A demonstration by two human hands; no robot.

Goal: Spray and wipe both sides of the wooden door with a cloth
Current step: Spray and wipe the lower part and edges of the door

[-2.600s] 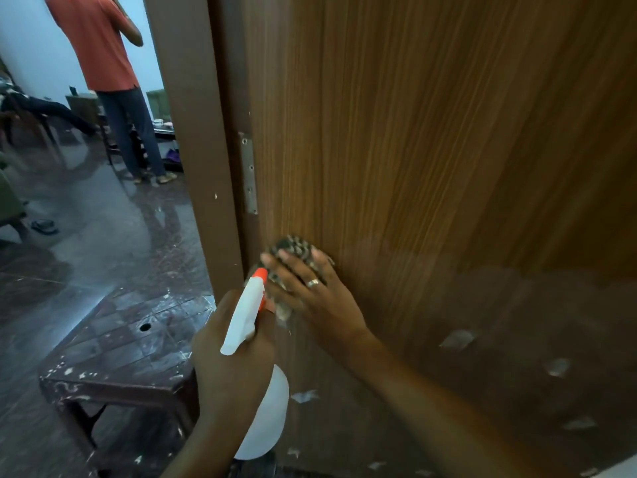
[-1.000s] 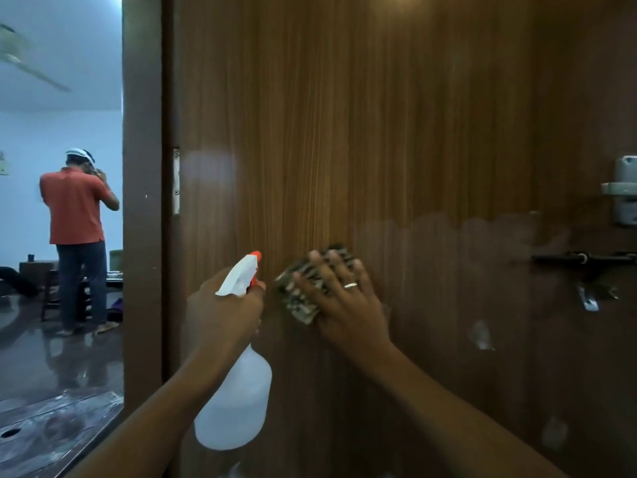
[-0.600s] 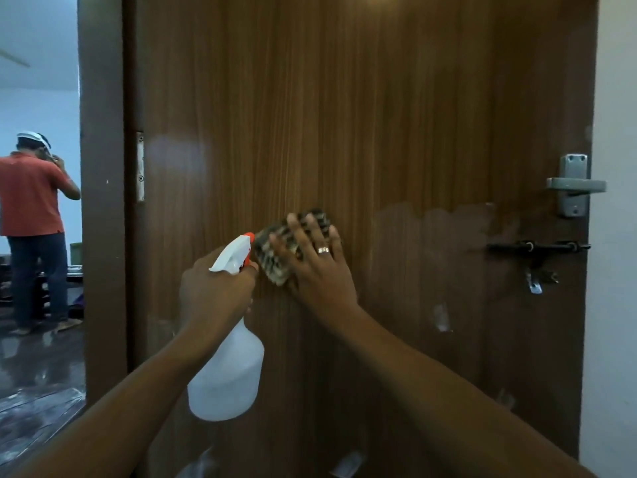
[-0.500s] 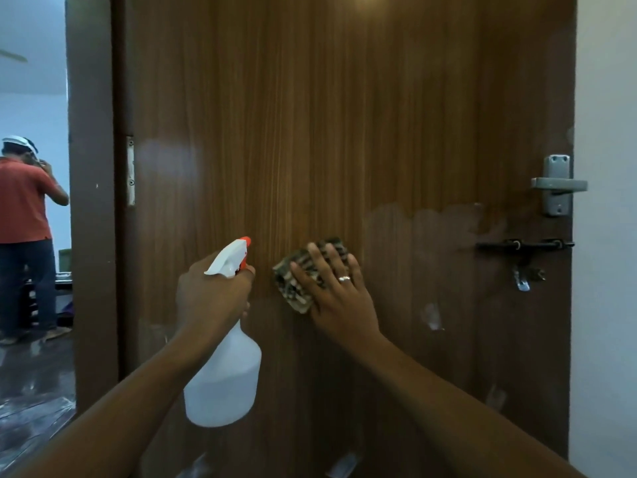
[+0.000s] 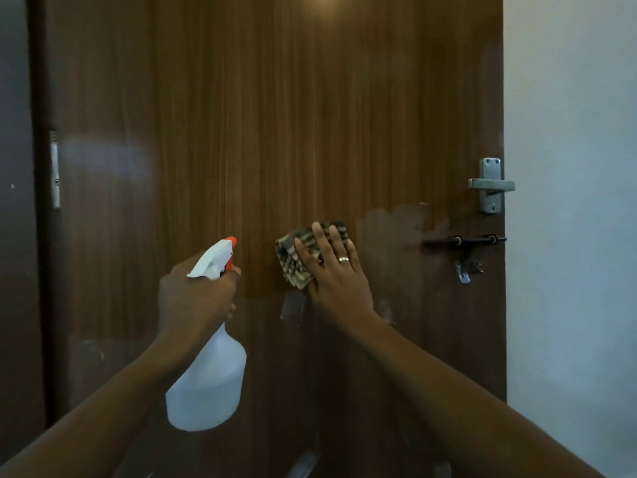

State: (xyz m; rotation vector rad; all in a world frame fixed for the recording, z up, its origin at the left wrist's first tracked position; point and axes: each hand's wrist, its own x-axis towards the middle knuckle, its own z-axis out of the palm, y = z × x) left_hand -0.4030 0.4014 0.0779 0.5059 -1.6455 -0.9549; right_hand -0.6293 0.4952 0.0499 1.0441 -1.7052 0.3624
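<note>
The brown wooden door (image 5: 275, 132) fills most of the view, with a duller smeared band across its lower half. My right hand (image 5: 334, 277) lies flat on a folded checked cloth (image 5: 296, 260) and presses it against the door at mid height. My left hand (image 5: 196, 298) grips the neck of a white spray bottle (image 5: 206, 381) with an orange-tipped nozzle (image 5: 231, 241), held upright just left of the cloth and pointing at the door.
A metal lever handle (image 5: 491, 185) and a black sliding bolt (image 5: 463, 241) sit at the door's right edge, beside a white wall (image 5: 568, 236). A hinge (image 5: 54, 169) and the dark door frame (image 5: 17, 236) are at the left.
My view has swung right, so the room and the person in the red shirt are out of sight. My right hand has slid the cloth rightward across the door; the bottle stays beside it.
</note>
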